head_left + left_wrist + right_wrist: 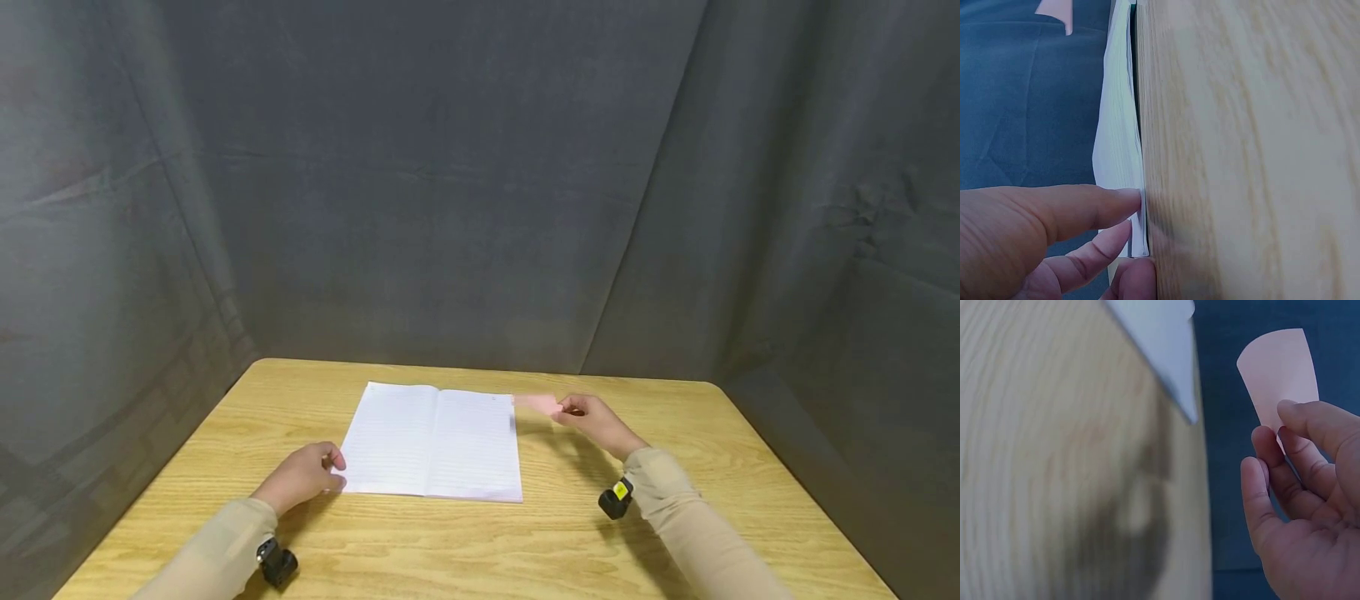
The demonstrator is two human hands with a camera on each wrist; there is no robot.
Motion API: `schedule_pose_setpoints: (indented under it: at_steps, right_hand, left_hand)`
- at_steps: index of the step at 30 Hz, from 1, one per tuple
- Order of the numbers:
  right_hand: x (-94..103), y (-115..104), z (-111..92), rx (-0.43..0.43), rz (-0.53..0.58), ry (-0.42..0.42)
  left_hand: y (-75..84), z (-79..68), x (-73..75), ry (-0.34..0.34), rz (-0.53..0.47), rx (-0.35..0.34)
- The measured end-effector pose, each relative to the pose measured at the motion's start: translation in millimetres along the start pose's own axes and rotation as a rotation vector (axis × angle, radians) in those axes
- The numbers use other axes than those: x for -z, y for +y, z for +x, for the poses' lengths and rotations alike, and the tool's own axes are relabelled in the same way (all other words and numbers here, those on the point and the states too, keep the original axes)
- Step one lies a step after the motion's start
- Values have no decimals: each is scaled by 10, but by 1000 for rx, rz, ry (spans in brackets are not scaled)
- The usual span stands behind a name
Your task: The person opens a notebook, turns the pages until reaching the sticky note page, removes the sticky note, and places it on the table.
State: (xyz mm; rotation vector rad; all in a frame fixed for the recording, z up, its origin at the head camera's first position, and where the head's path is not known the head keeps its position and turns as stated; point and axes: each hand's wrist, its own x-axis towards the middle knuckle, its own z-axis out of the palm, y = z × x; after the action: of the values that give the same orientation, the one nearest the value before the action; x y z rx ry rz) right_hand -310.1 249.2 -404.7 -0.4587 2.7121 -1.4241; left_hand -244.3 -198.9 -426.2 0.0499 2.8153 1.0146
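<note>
An open notebook point(474, 446) with lined white pages lies flat on the wooden table. My left hand point(303, 477) rests at its lower left corner, thumb and index finger apart. In the left wrist view, fingertips point(1129, 206) touch the page edges of the notebook point(1119, 125). Beyond the notebook's upper right corner, my right hand point(592, 421) pinches a pink slip of paper point(538, 403) between thumb and fingers. The slip point(1282, 369) bends slightly and stands out from the fingertips in the right wrist view; its gripped end is hidden by the thumb.
The wooden table point(420, 550) has rounded far corners. Dark grey curtains point(450, 183) hang behind it and along both sides. A small black camera sits on each wrist, the left one point(277, 565) and the right one point(616, 498), over pale sleeves.
</note>
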Motion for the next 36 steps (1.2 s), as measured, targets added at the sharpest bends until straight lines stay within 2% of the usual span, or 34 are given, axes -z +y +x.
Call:
schedule_pose_setpoints:
  at_steps: [12, 18, 27, 36]
  right_hand:
    - [-3, 300, -16, 37, 21, -109]
    - [-4, 373, -5, 26, 7, -120]
    - [-6, 363, -3, -22, -21, -117]
    - [-17, 349, 4, -74, -26, -113]
  left_hand:
    - [-11, 13, -15, 1, 1, -6]
    - [-10, -3, -20, 1, -7, -7]
    - [9, 5, -5, -5, 23, 15]
    - [19, -10, 3, -3, 0, 2]
